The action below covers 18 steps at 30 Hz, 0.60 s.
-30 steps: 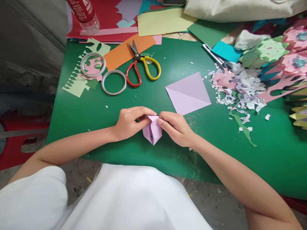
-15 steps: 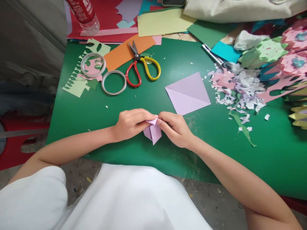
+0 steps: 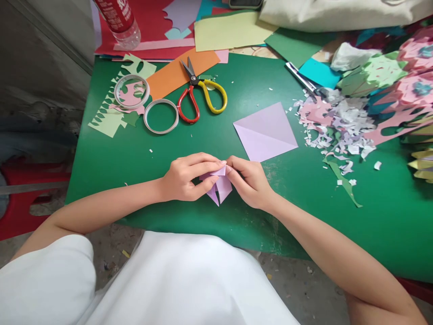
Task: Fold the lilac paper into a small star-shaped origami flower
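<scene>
Between my hands, near the front edge of the green table [image 3: 189, 149], is a small folded piece of purple paper [image 3: 223, 186]. My left hand [image 3: 189, 177] pinches its left and top part between thumb and fingers. On the other side my right hand [image 3: 248, 181] grips the top right corner, fingers curled and thumb pressed on it. Two pointed flaps hang toward me with a narrow gap between them. Part of the folded paper is hidden under my fingers. Just beyond my right hand lies a purple square sheet [image 3: 265, 132] with a diagonal crease.
Scissors [image 3: 192, 81] with red and yellow handles lie opened, partly on an orange strip [image 3: 162, 81]. Two tape rolls [image 3: 160, 116] sit to their left. Paper scraps [image 3: 352, 122] and paper flowers [image 3: 416, 90] crowd the right. A bottle [image 3: 118, 22] stands at the back left.
The top of the folded purple paper is now pressed flatter, and its lower flaps have spread apart. My left thumb has come onto its front; both hands have shifted slightly right.
</scene>
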Tool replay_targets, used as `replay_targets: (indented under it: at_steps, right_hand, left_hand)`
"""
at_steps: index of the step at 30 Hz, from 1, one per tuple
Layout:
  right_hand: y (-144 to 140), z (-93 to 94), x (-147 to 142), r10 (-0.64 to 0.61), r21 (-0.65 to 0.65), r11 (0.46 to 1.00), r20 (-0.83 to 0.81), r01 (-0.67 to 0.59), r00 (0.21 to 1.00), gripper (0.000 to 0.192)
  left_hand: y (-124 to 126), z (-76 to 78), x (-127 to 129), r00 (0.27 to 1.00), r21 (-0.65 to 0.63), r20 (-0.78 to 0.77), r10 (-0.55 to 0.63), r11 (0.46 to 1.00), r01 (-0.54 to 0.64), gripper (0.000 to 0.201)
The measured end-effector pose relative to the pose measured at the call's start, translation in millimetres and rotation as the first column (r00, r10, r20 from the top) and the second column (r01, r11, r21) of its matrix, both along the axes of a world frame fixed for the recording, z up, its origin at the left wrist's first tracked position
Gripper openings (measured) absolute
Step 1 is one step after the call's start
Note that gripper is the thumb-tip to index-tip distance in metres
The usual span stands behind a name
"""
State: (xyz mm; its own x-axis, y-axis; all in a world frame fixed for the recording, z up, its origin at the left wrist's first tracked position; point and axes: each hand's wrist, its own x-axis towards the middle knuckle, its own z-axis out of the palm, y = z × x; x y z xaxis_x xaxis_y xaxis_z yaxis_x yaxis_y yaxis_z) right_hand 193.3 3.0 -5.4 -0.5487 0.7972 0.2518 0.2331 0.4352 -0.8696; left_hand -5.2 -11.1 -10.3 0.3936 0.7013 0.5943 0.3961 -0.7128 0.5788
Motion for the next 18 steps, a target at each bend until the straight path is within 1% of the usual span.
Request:
replay_targets:
  at_steps: [2,5,7,9,11,14,16,18]
  right_hand:
    - [-0.6,-0.2,-0.2,-0.008,0.025,1.0,0.009,0.008,1.0,0.025]
    - [-1.4,-1.6,-0.7,-0.035,0.09,0.995,0.023,0.033,0.999,0.024]
    - [-1.8,-3.0,-1.4,-0.06,0.151,0.987,0.032,0.055,0.998,0.023]
    - [-2.3,-4.4,-2.4,-0.075,0.217,0.974,0.031,0.066,0.997,0.021]
    - [-2.6,-5.3,-3.2,-0.08,0.269,0.961,0.03,0.069,0.996,0.019]
    - [-3.1,-5.7,-3.8,-0.083,0.303,0.951,0.034,0.069,0.996,0.017]
    - [-3.3,-5.4,-3.7,-0.083,0.305,0.95,0.034,0.069,0.996,0.016]
    - [-3.3,-5.1,-3.3,-0.076,0.312,0.948,0.037,0.061,0.996,0.015]
  left_hand:
    - [1.1,1.2,-0.8,0.999,-0.036,0.022,-0.028,0.999,0.029,0.019]
    - [4.9,1.5,-0.9,0.997,-0.103,0.074,-0.025,0.994,0.033,0.017]
    - [7.9,0.6,-0.1,0.991,-0.17,0.13,-0.019,0.985,0.042,0.013]
    - [10.2,-0.3,0.8,0.98,-0.262,0.197,-0.028,0.962,0.08,0.01]
    - [11.3,-0.4,1.4,0.965,-0.372,0.261,-0.03,0.919,0.129,0.007]
    - [11.0,1.4,1.6,0.944,-0.537,0.33,0.009,0.825,0.18,0.004]
    - [10.4,3.7,1.5,0.933,-0.632,0.358,0.046,0.747,0.206,0.01]
    - [10.3,6.0,1.3,0.93,-0.7,0.362,0.07,0.679,0.222,0.015]
